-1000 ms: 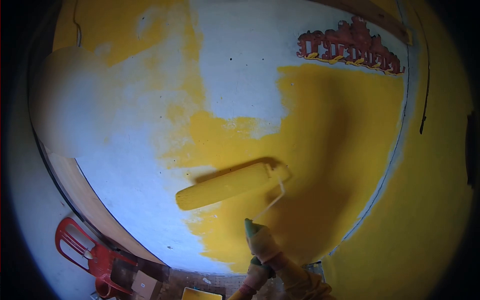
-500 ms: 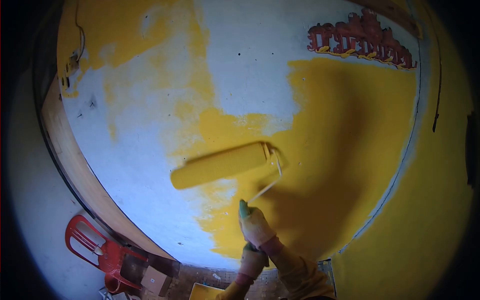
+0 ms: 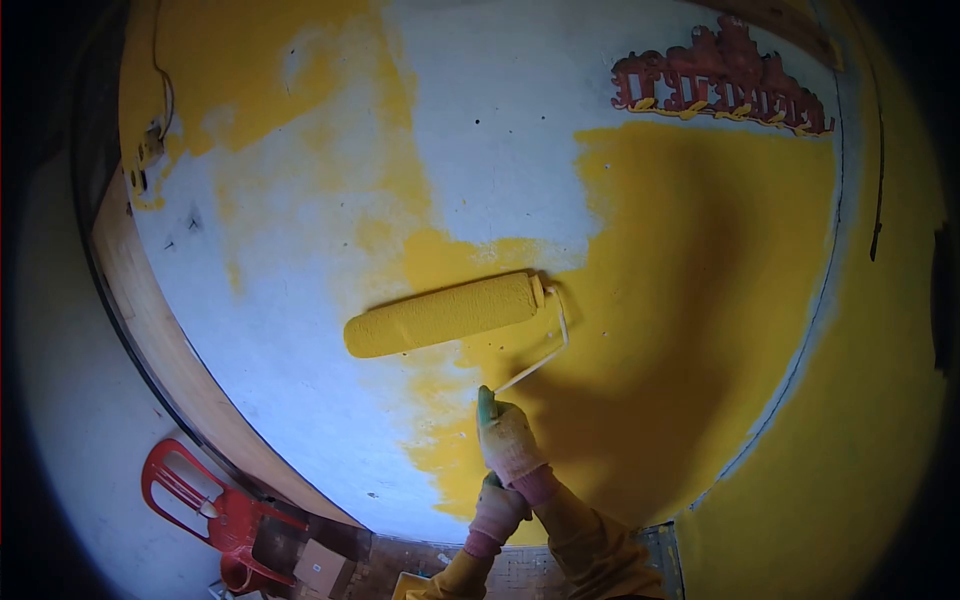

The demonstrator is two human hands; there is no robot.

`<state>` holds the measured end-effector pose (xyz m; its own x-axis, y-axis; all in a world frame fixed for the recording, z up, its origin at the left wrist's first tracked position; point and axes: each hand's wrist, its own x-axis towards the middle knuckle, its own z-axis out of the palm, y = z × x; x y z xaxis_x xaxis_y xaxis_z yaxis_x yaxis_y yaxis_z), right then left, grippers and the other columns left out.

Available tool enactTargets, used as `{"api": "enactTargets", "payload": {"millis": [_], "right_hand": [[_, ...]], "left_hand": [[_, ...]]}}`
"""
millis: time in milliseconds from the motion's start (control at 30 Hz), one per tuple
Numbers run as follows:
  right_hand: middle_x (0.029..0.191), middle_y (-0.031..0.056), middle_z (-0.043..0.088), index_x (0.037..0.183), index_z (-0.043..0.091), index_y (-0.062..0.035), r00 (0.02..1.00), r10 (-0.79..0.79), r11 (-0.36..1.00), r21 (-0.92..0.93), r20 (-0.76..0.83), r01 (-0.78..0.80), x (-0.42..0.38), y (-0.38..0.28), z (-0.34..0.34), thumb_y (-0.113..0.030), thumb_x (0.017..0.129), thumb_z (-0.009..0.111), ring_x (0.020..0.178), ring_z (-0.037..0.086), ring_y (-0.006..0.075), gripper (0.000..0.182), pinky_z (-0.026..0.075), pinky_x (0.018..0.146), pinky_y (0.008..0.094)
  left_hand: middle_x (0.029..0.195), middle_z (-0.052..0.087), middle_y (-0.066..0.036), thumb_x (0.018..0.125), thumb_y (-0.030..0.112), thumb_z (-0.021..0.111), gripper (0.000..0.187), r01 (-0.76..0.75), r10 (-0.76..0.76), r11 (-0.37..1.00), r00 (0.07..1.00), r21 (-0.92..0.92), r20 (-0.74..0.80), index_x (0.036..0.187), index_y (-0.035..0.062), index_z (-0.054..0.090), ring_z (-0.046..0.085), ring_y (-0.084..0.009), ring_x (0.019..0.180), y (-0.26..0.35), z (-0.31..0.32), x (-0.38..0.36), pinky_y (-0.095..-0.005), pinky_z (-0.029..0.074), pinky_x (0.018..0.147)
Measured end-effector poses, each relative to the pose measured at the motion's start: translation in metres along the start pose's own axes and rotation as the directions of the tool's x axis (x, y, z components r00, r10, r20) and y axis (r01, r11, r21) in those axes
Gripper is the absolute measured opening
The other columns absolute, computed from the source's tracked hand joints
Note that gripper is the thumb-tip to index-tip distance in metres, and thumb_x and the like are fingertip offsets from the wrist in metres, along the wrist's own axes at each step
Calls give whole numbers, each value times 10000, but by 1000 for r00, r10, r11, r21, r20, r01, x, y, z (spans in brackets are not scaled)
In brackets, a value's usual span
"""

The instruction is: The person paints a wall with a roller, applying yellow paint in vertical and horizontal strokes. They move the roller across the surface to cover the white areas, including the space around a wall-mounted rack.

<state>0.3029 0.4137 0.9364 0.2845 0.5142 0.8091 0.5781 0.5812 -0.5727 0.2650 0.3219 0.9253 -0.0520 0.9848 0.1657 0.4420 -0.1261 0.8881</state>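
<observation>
A paint roller with a long yellow-coated sleeve lies against the half-painted wall, tilted slightly up to the right. Its thin bent wire frame runs down to a green handle. My right hand, in a pale paint-stained glove, is closed around that handle. Below it, my left hand, gloved too, grips the lower part of the handle or pole, mostly hidden by the glove. Fresh yellow paint covers the wall to the right of the roller; whitish, bare patches show left and above.
A dark red moulded relief is fixed high on the right. A socket with a hanging cable is at upper left. On the floor stand a red plastic chair, a cardboard box and, partly seen, a yellowish tray.
The roller has moved up the wall a little, and both hands have risen slightly with it. My view has shifted slightly, so the chair and box appear lower.
</observation>
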Motion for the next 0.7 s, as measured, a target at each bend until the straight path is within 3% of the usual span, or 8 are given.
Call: {"api": "enactTargets", "payload": {"millis": [233,300,333,400,500,533,600,700], "right_hand": [[391,82,402,511,459,-30,753,546,780,106,368,-617,-41,5,-12,-451,837,366,356,445,210,541,359,384,328],[398,70,406,542,467,-32,596,625,626,131,504,-768,-18,-24,-33,-462,835,360,345,442,194,532,358,358,306],[398,70,406,542,467,-32,594,627,624,131,505,-770,-13,-16,-23,-462,835,360,345,442,194,532,358,358,306],[406,69,410,552,462,-27,977,133,942,284,166,-177,-4,8,7,-473,832,357,342,454,197,537,363,345,307],[397,52,385,531,433,-45,998,53,979,197,-36,-45,2,-2,10,-477,830,365,323,419,185,530,351,339,310],[397,52,385,531,433,-45,998,49,980,195,-43,-40,-2,-8,0,-477,830,365,323,419,185,530,351,339,310],[393,17,368,537,410,-81,641,614,618,226,460,-753,-26,-20,-23,-477,824,383,310,380,151,489,328,329,298],[393,-35,299,554,380,-133,610,605,481,375,513,-792,-76,21,-3,-481,821,387,289,302,125,439,264,304,273]], "left_hand": [[603,581,-134,710,238,552,288,-178,167,975,982,136,89,852,-12,531,585,-223,542,-78,16,-22,-308,453,500],[558,568,-127,728,253,536,277,197,-186,980,964,-39,188,806,-13,536,576,-205,496,-31,1,-21,-293,453,488],[532,558,-123,736,261,528,276,184,-155,968,973,-171,171,760,-14,535,566,-200,461,-23,-2,-16,-288,447,458],[504,545,-118,743,263,518,280,-154,169,982,976,-112,140,740,-17,528,558,-194,437,-35,-7,9,-283,439,428],[491,539,-117,749,254,508,273,-97,99,995,968,-21,230,733,-18,526,554,-194,430,-32,-19,17,-285,437,421],[484,535,-121,747,275,506,290,171,-150,983,959,-70,240,722,-12,531,552,-200,427,-13,-23,3,-284,438,423],[517,550,-124,740,289,511,295,192,-173,979,960,-69,220,716,-3,536,560,-203,449,-33,-12,-19,-283,436,432],[572,568,-103,743,264,535,258,329,-336,942,917,65,217,713,7,538,565,-178,489,-37,-8,-39,-262,422,453]]}}
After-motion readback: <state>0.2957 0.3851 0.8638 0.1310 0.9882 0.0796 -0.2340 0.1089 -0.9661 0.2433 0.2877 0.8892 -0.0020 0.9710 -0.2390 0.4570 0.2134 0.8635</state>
